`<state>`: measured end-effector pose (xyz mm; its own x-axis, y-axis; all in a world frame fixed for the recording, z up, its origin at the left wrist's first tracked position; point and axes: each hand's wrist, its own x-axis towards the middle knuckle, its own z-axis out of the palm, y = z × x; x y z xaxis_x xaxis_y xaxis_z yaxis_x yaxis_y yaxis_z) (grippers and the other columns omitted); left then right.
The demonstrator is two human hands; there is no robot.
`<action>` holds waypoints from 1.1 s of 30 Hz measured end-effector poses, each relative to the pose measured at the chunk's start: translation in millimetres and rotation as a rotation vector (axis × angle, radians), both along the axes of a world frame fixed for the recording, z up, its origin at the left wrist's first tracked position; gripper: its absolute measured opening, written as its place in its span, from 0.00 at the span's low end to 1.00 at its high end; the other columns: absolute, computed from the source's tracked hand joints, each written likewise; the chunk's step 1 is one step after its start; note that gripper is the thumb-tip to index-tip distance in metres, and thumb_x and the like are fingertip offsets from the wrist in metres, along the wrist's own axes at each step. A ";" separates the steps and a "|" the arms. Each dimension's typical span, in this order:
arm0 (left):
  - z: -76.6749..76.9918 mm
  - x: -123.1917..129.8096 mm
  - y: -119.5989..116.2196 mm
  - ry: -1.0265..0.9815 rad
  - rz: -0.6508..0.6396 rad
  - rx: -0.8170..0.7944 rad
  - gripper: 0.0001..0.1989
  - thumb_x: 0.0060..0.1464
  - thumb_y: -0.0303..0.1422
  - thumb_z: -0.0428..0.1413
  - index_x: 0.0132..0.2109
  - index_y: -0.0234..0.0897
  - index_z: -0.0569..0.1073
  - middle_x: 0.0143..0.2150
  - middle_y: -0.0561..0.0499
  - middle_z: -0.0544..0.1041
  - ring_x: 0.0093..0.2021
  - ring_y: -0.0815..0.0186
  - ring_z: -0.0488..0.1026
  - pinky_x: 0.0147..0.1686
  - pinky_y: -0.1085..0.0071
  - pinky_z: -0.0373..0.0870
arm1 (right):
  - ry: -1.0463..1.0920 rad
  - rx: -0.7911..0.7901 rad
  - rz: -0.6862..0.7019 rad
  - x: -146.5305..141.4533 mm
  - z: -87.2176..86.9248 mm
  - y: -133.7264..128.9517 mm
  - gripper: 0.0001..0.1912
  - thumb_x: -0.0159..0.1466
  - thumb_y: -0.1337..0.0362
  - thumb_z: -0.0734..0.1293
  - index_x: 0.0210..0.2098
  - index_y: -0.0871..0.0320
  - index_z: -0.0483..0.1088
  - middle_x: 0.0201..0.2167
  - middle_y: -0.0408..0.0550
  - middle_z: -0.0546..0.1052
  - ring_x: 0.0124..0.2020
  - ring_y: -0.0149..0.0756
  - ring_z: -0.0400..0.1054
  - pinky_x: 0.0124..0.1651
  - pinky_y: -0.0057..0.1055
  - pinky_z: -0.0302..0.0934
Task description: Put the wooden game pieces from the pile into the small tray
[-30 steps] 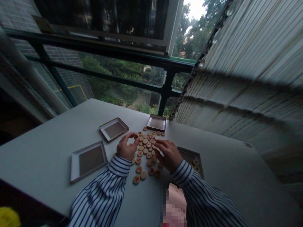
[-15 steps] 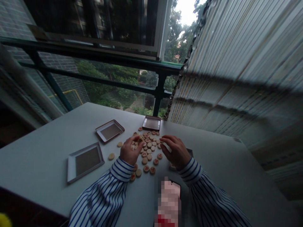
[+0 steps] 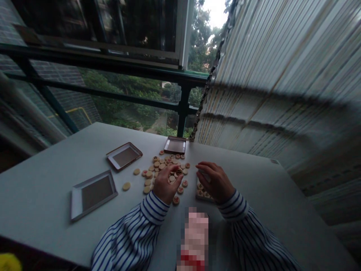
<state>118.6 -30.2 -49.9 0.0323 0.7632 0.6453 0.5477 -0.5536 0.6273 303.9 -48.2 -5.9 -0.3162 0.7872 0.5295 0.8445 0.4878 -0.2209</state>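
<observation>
Many round wooden pieces (image 3: 162, 166), some marked in red or black, lie scattered mid-table. Over their right part, my left hand (image 3: 168, 183) pinches a dark-marked wooden piece (image 3: 179, 172) between thumb and fingertips. My right hand (image 3: 216, 181) hovers above a small box (image 3: 203, 196) that holds several marked pieces in rows and covers much of it. Its thumb and fingers are curved and apart, and I see nothing between them.
Two open trays, a brown-rimmed one (image 3: 124, 156) and a grey one (image 3: 94, 195), lie to the left on the white table (image 3: 50, 180). Another tray (image 3: 175, 145) is at the back edge. A blurred-out phone (image 3: 194, 237) lies in front. A striped curtain (image 3: 267, 67) hangs right.
My left hand has moved right over the pieces with the piece in its fingers. My right hand has shifted slightly right, and more of the filled box shows. The view has turned slightly.
</observation>
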 end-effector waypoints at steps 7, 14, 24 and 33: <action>3.1 19.4 -1.6 -0.025 -0.070 -0.023 0.14 0.46 0.32 0.55 0.42 0.37 0.67 0.36 0.49 0.74 0.37 0.65 0.71 0.40 0.66 0.68 | 0.022 -0.017 -0.035 16.6 2.2 -2.3 0.12 0.59 0.64 0.60 0.42 0.57 0.67 0.41 0.51 0.71 0.42 0.37 0.65 0.44 0.36 0.59; 6.1 36.0 0.2 -0.047 -0.088 -0.048 0.14 0.45 0.32 0.55 0.42 0.38 0.68 0.36 0.49 0.75 0.37 0.65 0.72 0.40 0.65 0.68 | 0.065 -0.032 -0.047 30.2 5.2 -0.7 0.12 0.59 0.63 0.60 0.41 0.58 0.68 0.39 0.51 0.72 0.42 0.37 0.65 0.44 0.36 0.60; -11.5 49.6 -2.9 -0.046 -0.123 -0.045 0.12 0.46 0.30 0.55 0.41 0.37 0.67 0.36 0.48 0.74 0.38 0.64 0.71 0.39 0.65 0.69 | 0.189 -0.184 0.003 32.4 -0.2 -1.3 0.08 0.58 0.65 0.60 0.32 0.59 0.69 0.28 0.47 0.74 0.30 0.31 0.67 0.34 0.27 0.61; -26.9 54.9 -12.7 0.030 -0.172 0.022 0.13 0.47 0.29 0.54 0.42 0.38 0.66 0.35 0.48 0.74 0.37 0.64 0.72 0.37 0.67 0.69 | 0.269 -0.413 0.110 27.4 -13.7 -1.0 0.09 0.58 0.61 0.61 0.32 0.59 0.70 0.24 0.44 0.74 0.24 0.26 0.65 0.27 0.22 0.58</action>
<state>173.5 -42.9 -76.8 0.1805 0.7303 0.6589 0.4625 -0.6542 0.5984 331.3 -49.2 -19.6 -0.3044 0.9179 0.2546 0.6796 0.3966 -0.6171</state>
